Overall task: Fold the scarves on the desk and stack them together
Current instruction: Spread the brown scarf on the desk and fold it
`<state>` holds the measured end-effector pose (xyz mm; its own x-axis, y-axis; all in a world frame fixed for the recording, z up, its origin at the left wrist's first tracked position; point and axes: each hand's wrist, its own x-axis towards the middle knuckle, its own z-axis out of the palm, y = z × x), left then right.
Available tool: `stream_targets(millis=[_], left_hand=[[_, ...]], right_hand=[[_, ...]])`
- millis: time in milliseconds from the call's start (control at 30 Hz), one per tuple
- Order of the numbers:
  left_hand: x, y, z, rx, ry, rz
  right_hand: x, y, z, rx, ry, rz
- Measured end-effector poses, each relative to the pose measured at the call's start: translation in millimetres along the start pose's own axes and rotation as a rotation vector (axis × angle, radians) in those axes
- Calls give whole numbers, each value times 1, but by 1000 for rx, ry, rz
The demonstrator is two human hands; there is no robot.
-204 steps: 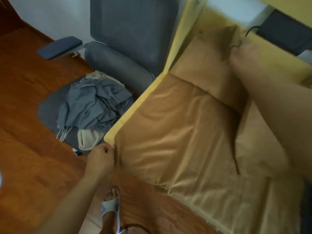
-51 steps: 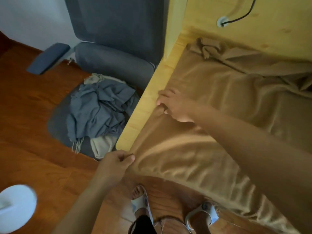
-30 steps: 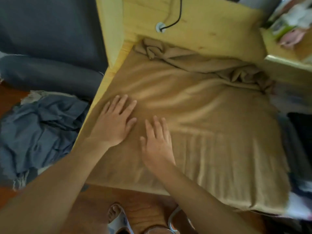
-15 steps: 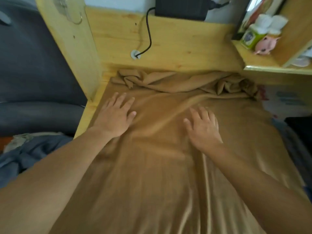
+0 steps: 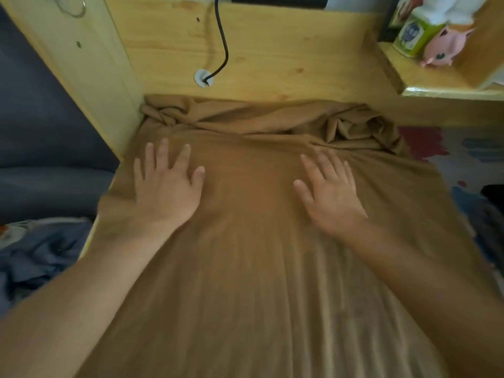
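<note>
Lying flat under both palms: scarf (image 5: 251,241)

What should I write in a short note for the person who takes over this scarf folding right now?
Left hand: flat, fingers spread, pressing the tan scarf.
Right hand: flat on the same scarf, further right.
Tan scarf: spread over the wooden desk, far edge bunched against the back.
Grey-blue scarf: crumpled, lower left beside the desk.
Done: tan scarf laid out, partly smoothed.
Left: straighten the bunched edge, fold it, fold the grey-blue one, stack both.
</note>
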<state>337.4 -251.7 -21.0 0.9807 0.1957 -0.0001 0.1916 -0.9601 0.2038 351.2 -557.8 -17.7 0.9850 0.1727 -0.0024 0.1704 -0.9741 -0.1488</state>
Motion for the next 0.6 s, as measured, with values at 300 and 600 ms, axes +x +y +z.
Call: stream_targets(millis=[300, 600], left_hand=[[-101, -31, 33, 102, -85, -112], [-153, -9, 19, 51, 244, -115]], right_hand=[[-87, -85, 49, -59, -179, -260], [-146, -137, 52, 45, -131, -282]])
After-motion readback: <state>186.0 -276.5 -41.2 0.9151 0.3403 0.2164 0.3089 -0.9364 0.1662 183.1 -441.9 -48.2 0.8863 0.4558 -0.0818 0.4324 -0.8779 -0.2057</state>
